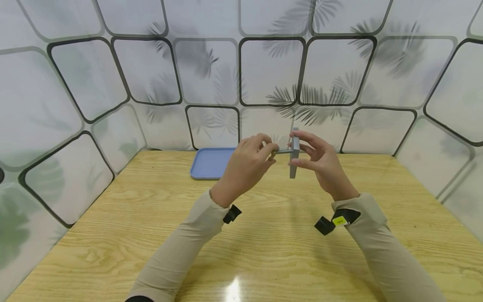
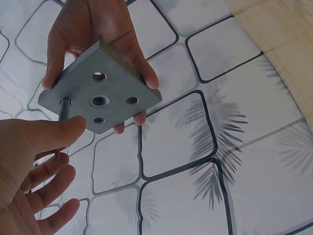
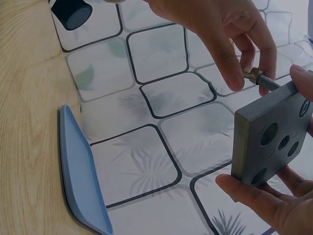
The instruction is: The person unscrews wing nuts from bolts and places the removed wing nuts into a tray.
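My right hand [image 1: 327, 165] grips a square grey metal plate [image 2: 115, 93] by its edges, raised above the table and turned on edge. Several round holes pierce the plate, and the middle one is threaded. My left hand [image 1: 247, 163] pinches a bolt [image 3: 266, 82] between thumb and fingers at its brass-coloured end. In the left wrist view the bolt's grey shank meets a corner hole of the plate. Threads show on the shank in the right wrist view. The left hand's other fingers are loosely bent, apart from the plate.
A blue tray [image 1: 211, 163] lies at the back of the wooden table [image 1: 151, 209], behind the left hand. A patterned curtain [image 1: 271, 71] with dark outlines and leaf shapes surrounds the table's back and sides. Both wrists wear black straps with small devices [image 1: 325, 225].
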A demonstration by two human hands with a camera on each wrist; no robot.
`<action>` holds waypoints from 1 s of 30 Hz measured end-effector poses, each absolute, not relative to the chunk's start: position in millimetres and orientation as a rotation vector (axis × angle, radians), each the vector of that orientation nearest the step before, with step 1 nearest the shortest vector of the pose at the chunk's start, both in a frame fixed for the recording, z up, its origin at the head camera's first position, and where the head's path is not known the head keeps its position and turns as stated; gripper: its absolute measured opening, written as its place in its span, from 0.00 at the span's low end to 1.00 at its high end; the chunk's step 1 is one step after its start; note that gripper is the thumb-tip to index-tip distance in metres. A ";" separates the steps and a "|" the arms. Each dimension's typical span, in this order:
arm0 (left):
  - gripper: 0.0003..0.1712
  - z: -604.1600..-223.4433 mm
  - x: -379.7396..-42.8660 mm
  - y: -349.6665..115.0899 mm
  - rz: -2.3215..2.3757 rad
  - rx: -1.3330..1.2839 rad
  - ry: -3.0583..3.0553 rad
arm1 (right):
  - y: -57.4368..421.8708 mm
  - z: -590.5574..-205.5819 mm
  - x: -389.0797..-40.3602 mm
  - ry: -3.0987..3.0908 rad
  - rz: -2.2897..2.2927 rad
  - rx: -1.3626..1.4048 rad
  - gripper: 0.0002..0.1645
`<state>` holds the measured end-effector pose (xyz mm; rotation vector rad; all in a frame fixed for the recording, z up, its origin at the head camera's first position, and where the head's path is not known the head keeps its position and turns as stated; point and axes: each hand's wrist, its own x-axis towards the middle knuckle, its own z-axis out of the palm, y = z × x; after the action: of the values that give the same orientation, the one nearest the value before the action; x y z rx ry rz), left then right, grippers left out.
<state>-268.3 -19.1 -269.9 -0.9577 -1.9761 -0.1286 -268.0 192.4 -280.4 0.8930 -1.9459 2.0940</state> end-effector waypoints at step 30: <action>0.16 -271.6 -266.9 -18.4 -0.123 -0.977 -2.051 | 190.1 -279.9 -266.7 -1.969 2.063 0.899 0.34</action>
<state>-266.9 -18.4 -271.6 -0.9766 -2.0508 -0.1228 -266.7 190.1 -279.9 0.8990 -1.9695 2.0629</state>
